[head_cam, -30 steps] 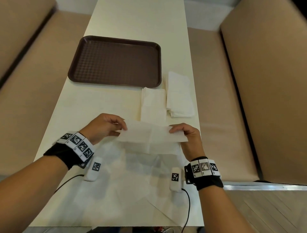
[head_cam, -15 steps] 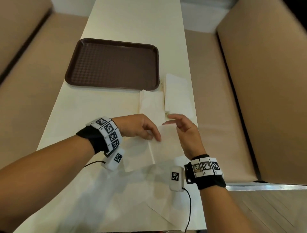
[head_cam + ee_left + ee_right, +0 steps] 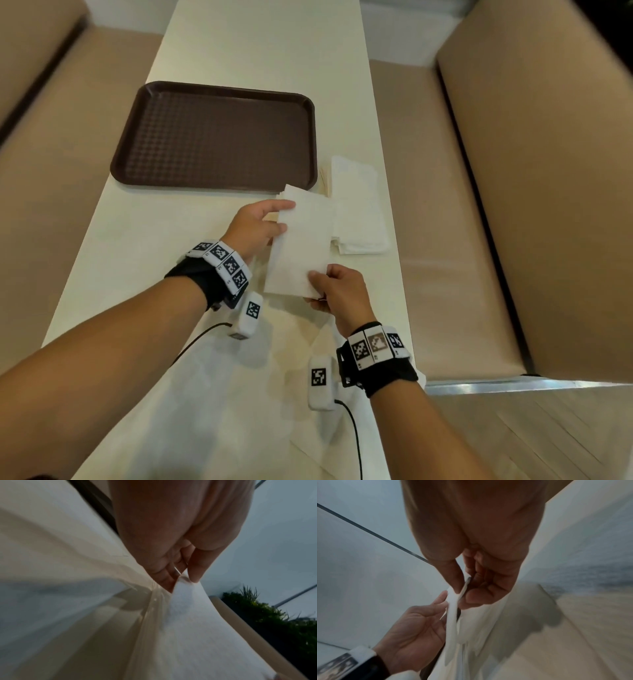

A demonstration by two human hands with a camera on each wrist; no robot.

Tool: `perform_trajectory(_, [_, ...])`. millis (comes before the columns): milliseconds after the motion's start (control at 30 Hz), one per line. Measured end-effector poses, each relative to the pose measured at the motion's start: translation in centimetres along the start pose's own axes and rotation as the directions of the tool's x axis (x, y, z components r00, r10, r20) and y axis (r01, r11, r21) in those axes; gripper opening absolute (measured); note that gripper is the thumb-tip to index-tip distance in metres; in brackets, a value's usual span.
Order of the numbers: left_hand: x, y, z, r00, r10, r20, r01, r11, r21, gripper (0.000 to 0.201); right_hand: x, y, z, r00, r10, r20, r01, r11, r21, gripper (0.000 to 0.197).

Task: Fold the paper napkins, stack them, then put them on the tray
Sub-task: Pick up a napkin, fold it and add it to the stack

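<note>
Task roughly midway, by look of it. Tray (image 3: 212,137) bare, far left on table (image 3: 260,41). Pile of folded napkins (image 3: 359,219) lies right of tray, none on tray yet. More unfolded sheets (image 3: 239,394) spread near, waiting.

Folded napkin (image 3: 301,246) in hand: narrow white rectangle, thin, soft, raised above table between pile and sheets. Left hand (image 3: 255,228) pinches far left edge, thumb on top. Right hand (image 3: 339,291) pinches near right corner, thumb against fingers. Left: stacking, remaining folds, transfer to tray.
</note>
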State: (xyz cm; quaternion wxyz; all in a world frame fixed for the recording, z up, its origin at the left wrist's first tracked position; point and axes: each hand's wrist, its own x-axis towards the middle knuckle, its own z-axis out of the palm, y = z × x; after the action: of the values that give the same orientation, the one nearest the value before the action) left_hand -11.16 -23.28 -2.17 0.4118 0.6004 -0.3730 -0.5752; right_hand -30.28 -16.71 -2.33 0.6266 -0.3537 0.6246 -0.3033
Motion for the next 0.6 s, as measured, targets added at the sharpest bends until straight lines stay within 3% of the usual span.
perform_trajectory(167, [1.9,0.2,0.1,0.995,0.072,-0.069,-0.054,0.969,0.242,0.042,1.6,-0.3,-0.1,0.993,0.013,-0.115,-0.018,0.999,-0.038,0.005])
perform_trajectory(433, [2.8,-1.0,-0.2,0.988,0.132,-0.080,-0.074,0.860,0.505,0.044,2.5,0.2,-0.2,0.978,0.031,-0.208,-0.059,0.990,-0.129,0.014])
perform_trajectory(600, [2.8,-1.7,-0.3,0.986,0.168,-0.007,-0.130,0.790,0.598,0.047,2.6,0.3,-0.2,0.976,0.032,-0.215,-0.065,0.987,-0.149,0.016])
